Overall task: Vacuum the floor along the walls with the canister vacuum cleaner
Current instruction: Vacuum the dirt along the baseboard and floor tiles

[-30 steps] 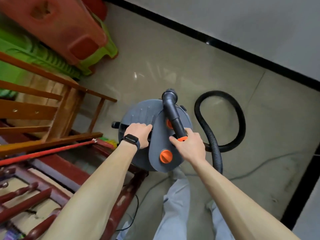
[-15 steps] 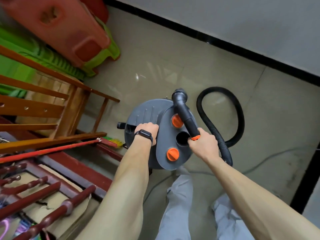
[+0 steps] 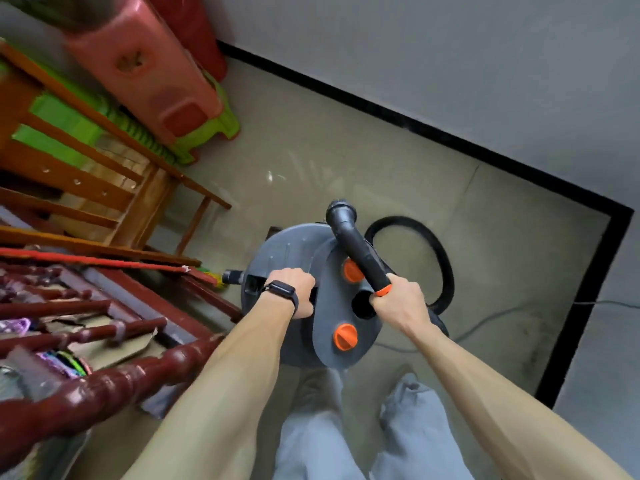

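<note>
Grey round canister vacuum cleaner on beige tiled floor: top gripped by curled left hand, black plastic hose tube gripped by right hand.

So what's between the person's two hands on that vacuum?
In the head view, the vacuum's grey top plate lies between the left hand and right hand, its dark round hole beside the right one.

Matt grey plastic canister vacuum cleaner with orange plastic knobs, a smooth black plastic wand and ribbed black hose. Glossy beige floor tiles. Shiny plastic stools; varnished wooden chair; lacquered dark-red wooden railing.
</note>
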`<action>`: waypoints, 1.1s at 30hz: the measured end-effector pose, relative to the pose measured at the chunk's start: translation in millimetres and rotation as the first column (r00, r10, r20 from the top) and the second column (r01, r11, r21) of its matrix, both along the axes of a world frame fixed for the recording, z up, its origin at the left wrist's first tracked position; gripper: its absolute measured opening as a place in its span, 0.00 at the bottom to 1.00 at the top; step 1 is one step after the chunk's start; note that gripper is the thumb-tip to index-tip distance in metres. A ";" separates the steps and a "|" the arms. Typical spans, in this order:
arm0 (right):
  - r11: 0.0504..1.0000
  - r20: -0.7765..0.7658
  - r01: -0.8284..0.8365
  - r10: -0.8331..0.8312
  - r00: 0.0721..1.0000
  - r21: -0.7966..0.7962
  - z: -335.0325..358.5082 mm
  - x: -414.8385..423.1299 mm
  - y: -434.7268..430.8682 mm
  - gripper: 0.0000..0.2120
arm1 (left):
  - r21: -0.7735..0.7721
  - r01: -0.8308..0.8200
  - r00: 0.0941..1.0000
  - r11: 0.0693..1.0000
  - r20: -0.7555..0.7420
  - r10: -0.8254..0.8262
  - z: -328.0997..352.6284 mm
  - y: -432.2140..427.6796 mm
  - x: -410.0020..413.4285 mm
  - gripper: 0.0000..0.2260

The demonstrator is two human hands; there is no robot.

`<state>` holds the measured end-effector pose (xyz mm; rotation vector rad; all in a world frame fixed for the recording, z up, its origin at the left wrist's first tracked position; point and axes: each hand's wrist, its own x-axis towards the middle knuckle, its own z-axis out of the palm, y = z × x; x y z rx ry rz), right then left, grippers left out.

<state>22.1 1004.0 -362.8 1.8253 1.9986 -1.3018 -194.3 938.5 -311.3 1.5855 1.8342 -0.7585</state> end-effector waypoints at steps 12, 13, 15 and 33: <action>0.987 -0.049 -0.097 0.104 0.993 0.127 22.0 141.1 -56.3 0.13 | 0.082 -0.154 0.987 0.985 0.054 0.150 22.5 -92.5 137.6 0.13; 0.984 -0.034 -0.116 0.122 0.992 0.132 21.8 142.0 -60.5 0.13 | 0.086 -0.192 0.980 0.978 0.066 0.187 21.8 -102.1 140.9 0.13; 0.975 0.002 -0.183 0.184 0.983 0.125 19.6 140.5 -71.8 0.13 | 0.079 -0.272 0.960 0.959 0.095 0.264 17.7 -125.2 145.6 0.13; 0.932 0.112 -0.355 0.362 0.925 -0.078 -51.2 110.4 -231.3 0.03 | -0.153 -0.643 0.741 0.751 0.126 0.660 -92.1 -336.4 180.5 0.15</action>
